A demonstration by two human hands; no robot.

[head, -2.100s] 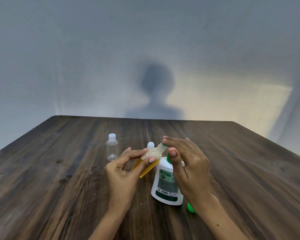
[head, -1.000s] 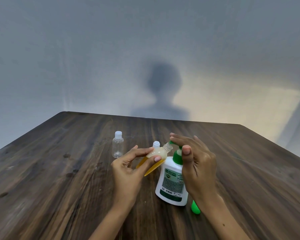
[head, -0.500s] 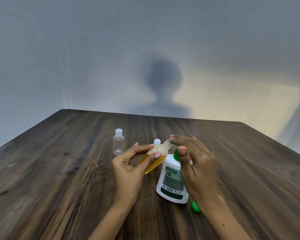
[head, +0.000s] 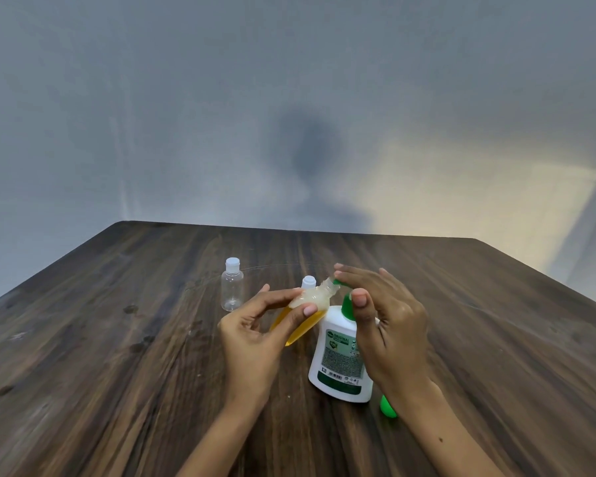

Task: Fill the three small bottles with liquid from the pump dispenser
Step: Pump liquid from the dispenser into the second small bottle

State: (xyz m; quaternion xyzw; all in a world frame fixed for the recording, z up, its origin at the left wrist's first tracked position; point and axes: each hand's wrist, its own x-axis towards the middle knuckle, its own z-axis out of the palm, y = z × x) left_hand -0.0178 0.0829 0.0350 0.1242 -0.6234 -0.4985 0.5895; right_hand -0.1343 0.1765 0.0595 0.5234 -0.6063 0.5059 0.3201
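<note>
Big dark wooden table (head: 117,356) fills the bottom half, grey wall (head: 186,98) behind it with a shadow (head: 307,160) on it. The white pump dispenser (head: 338,359) stands upright near the middle. Right hand (head: 389,325) is over its green pump head, fingers flat and close together, thumb pointing up beside the neck. Left hand (head: 255,339) pinches a tilted small bottle (head: 307,315) with yellow liquid, its mouth right at the nozzle. An empty capped bottle (head: 232,285) stands off to the left, another white cap (head: 308,281) peeks out behind the tilted one. Some green thing (head: 387,407) sits by the right wrist.
</note>
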